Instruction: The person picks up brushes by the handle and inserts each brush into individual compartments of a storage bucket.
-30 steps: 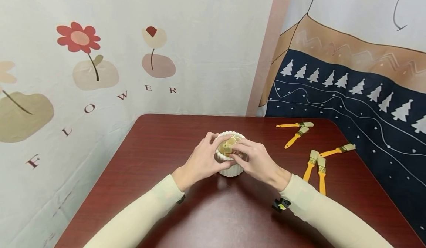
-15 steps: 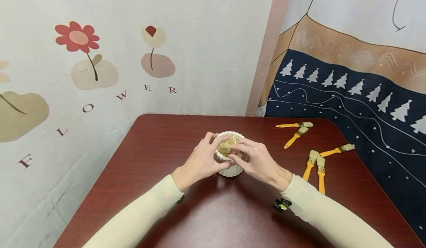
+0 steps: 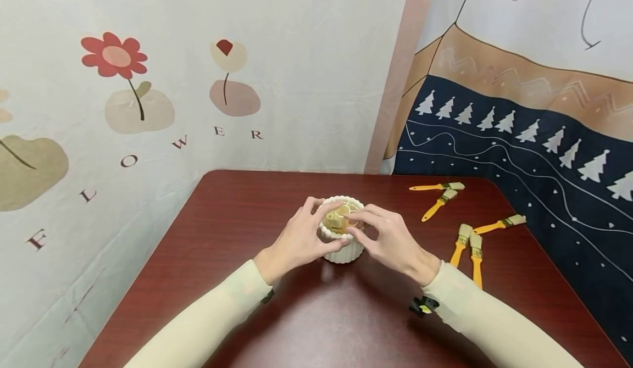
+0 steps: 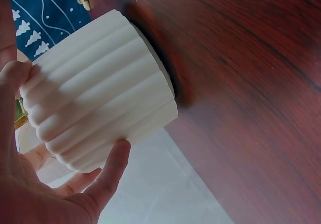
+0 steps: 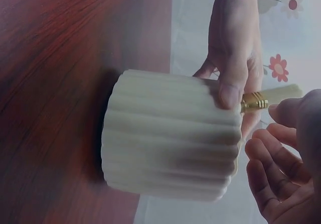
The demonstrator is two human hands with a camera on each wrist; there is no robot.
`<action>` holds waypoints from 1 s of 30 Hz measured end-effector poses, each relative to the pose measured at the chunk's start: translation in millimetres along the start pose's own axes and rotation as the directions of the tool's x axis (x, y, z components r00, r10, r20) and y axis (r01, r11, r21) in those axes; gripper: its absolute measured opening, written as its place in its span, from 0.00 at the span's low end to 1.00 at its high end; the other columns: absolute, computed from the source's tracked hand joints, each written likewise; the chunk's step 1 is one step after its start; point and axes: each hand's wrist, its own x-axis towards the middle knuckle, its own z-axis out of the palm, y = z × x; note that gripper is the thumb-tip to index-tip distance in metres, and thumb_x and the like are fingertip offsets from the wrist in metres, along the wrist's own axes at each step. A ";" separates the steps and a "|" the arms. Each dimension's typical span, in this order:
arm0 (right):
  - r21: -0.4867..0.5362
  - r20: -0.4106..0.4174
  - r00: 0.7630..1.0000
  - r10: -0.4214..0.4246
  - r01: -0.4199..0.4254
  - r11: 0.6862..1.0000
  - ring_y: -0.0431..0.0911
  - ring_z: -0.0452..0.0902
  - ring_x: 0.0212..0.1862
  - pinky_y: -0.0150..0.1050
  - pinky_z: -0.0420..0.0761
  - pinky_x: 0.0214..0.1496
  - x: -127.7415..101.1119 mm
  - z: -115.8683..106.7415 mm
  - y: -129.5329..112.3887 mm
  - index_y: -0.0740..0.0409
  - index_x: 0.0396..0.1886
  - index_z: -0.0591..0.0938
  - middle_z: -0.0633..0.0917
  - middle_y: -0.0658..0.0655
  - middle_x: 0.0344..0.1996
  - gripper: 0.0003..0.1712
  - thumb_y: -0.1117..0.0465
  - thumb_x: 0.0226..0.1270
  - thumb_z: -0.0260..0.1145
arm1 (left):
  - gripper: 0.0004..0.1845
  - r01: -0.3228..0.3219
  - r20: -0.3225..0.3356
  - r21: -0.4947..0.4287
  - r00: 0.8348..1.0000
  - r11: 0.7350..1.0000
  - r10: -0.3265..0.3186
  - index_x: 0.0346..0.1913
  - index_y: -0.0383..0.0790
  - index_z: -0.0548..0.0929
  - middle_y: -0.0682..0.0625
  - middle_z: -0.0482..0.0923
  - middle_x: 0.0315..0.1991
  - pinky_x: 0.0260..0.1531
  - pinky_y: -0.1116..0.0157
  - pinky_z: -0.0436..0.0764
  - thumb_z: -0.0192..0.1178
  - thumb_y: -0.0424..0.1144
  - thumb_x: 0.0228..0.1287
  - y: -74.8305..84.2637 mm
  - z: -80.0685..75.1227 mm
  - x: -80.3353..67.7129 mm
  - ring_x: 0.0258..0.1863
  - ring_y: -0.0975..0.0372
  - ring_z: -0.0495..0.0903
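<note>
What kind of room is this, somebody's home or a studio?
Probably a staged corner for recording rather than a lived-in room. Printed cloth backdrops cover both walls behind a dark red table, where yellow-handled paintbrushes lie loose and both hands work at a ribbed white pot.

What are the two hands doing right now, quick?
Left hand: its grip is curled round the white ribbed cup, thumb on the rim.
Right hand: fingers loosely curled beside the cup's rim, holding nothing visible.
</note>
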 end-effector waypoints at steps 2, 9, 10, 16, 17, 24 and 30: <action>-0.009 -0.009 1.000 0.010 -0.010 1.000 0.45 0.92 0.42 0.45 0.97 0.47 -2.1 -2.4 1.8 0.58 0.60 0.95 0.94 0.52 0.44 0.20 0.68 0.69 0.87 | 0.44 0.005 0.005 -0.012 1.000 1.000 -0.005 0.85 0.62 0.78 0.42 0.77 0.72 0.63 0.45 0.91 0.82 0.62 0.69 -0.1 -0.4 -0.4 0.67 0.46 0.85; -0.044 -0.021 0.997 0.070 -0.071 0.997 0.40 0.90 0.43 0.45 0.97 0.50 -14.2 -11.1 10.0 0.56 0.59 0.95 0.95 0.50 0.46 0.19 0.68 0.71 0.86 | 0.45 0.038 0.043 -0.051 0.998 0.998 -0.036 0.86 0.61 0.78 0.42 0.76 0.77 0.68 0.43 0.89 0.82 0.60 0.69 -1.0 -1.6 -0.6 0.72 0.44 0.84; -0.048 -0.022 0.997 0.075 -0.076 0.996 0.39 0.91 0.44 0.45 0.97 0.50 -16.0 -12.4 11.3 0.56 0.58 0.95 0.95 0.50 0.46 0.18 0.68 0.71 0.86 | 0.45 0.041 0.046 -0.054 0.998 0.998 -0.039 0.86 0.61 0.77 0.42 0.75 0.78 0.69 0.43 0.89 0.82 0.60 0.69 -1.2 -1.5 -0.6 0.73 0.43 0.84; -0.071 -0.040 0.992 0.119 -0.121 0.990 0.41 0.92 0.45 0.45 0.97 0.49 -24.3 -21.9 16.1 0.56 0.58 0.96 0.96 0.50 0.48 0.19 0.68 0.69 0.87 | 0.45 0.016 0.029 -0.088 0.999 0.996 -0.013 0.86 0.58 0.78 0.39 0.75 0.80 0.70 0.40 0.89 0.83 0.56 0.68 -2.1 -2.4 1.4 0.77 0.41 0.83; -0.073 -0.041 0.991 0.127 -0.130 0.989 0.41 0.92 0.45 0.43 0.97 0.49 -25.8 -23.7 16.7 0.56 0.58 0.96 0.96 0.50 0.48 0.19 0.68 0.69 0.87 | 0.45 0.012 0.027 -0.094 1.000 0.996 -0.010 0.85 0.58 0.78 0.39 0.75 0.80 0.70 0.40 0.89 0.83 0.56 0.67 -1.9 -2.8 1.5 0.77 0.41 0.83; -0.105 -0.027 0.983 0.182 -0.184 0.977 0.38 0.91 0.45 0.35 0.94 0.48 -35.6 -36.1 22.4 0.52 0.60 0.95 0.96 0.48 0.50 0.18 0.66 0.73 0.85 | 0.46 0.032 0.046 -0.111 0.999 0.993 -0.027 0.86 0.61 0.77 0.41 0.73 0.83 0.71 0.39 0.88 0.83 0.55 0.67 -2.5 -4.6 1.1 0.78 0.41 0.83; -0.144 -0.039 0.976 0.213 -0.217 0.966 0.40 0.91 0.43 0.32 0.93 0.48 -44.2 -48.2 30.2 0.51 0.60 0.96 0.96 0.48 0.49 0.19 0.66 0.72 0.86 | 0.47 0.035 0.077 -0.128 0.997 0.991 -0.025 0.88 0.62 0.76 0.41 0.71 0.86 0.74 0.38 0.86 0.83 0.55 0.68 -4.3 -6.0 3.8 0.80 0.42 0.82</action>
